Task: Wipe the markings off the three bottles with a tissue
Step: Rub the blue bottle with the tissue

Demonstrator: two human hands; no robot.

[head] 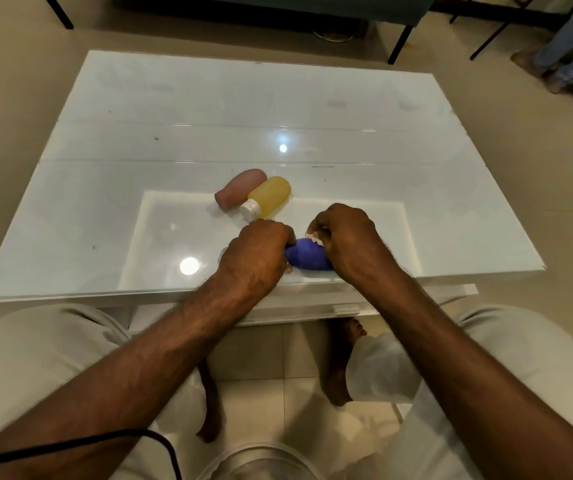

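A blue bottle (307,258) lies on its side near the front edge of the white glass table (174,133). My left hand (257,254) grips its left end, hiding the cap. My right hand (344,240) holds a small white tissue (314,237) pressed against the bottle's upper right side; only scraps of the tissue show between the fingers. Behind them a yellow bottle (273,195) with a white cap and a pink bottle (240,187) lie side by side, touching, caps pointing toward me and left.
The table's front edge runs just below my hands. My knees and bare feet sit under it, with a crumpled white cloth or bag (378,368) near my right knee. A black cable (105,441) crosses my left forearm. Another person's legs (569,53) stand far right.
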